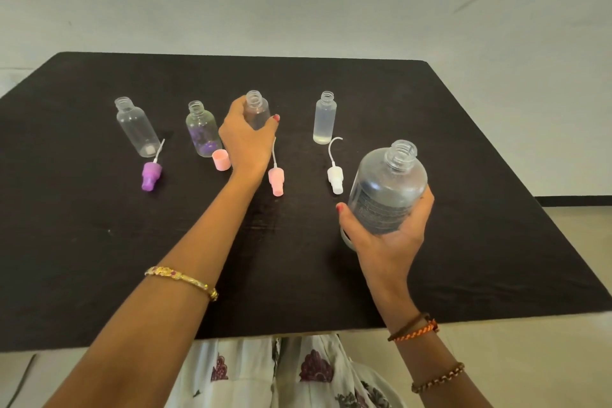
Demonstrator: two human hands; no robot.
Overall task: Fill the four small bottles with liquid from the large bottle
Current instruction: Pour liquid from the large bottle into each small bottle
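Patterned white cloth (298, 371) at the near table edge, on the person's lap. Both forearms reach out over it onto the black table (99, 242).

Right hand (390, 235): fingers wrapped around the lower body of the large bottle (390, 189), thumb on the left side, other fingers curled round the right. Bottle uncapped, clear, dark printed label facing the camera, tilted slightly, neck pointing away. Whether its base touches the table cannot be told. Woven bands on that wrist.

Left hand (246, 139): fingers closed round the third small bottle (257, 109), thumb across the front, neck open and standing clear above the hand. Gold bracelet (182, 278) on that forearm.

Row of four small bottles across the far half of the table, all uncapped:
- far-left clear bottle (137, 127), looks empty.
- purple-marked bottle (202, 129), just left of the left hand.
- the gripped one.
- frosted bottle (324, 117) at the right, a shallow pale layer at its bottom.

Lying nearer the camera than the row: purple spray top (151, 174), pink cap (221, 159), pink spray top (277, 179), white spray top (335, 175) with a curled tube, near the large bottle.
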